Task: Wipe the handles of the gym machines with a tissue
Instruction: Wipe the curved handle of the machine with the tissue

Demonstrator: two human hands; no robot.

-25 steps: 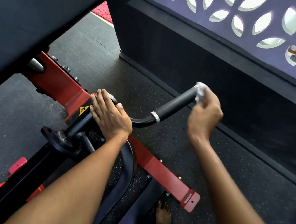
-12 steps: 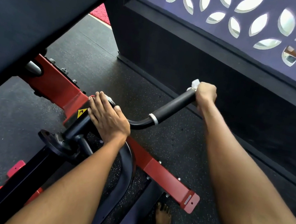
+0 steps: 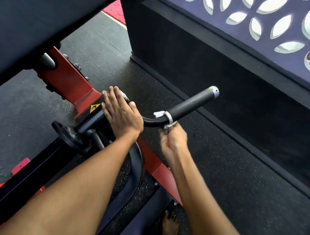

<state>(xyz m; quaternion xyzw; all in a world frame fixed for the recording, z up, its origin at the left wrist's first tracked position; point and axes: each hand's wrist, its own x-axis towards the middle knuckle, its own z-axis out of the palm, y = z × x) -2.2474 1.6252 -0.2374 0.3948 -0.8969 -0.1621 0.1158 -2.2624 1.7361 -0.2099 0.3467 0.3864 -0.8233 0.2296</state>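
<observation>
Down from the handle's (image 3: 189, 105) far tip to its bend slides the right hand (image 3: 172, 140), pinching thin, tear-prone tissue (image 3: 165, 117) best bunched around the rigid bar, while the flat, open left hand (image 3: 121, 113) rests on the pivot.

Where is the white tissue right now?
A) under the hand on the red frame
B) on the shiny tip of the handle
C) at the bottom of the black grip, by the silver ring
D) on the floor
C: the right hand holds the tissue wrapped round the bar at the silver ring, at the lower end of the black grip, while the metal tip is bare.
</observation>
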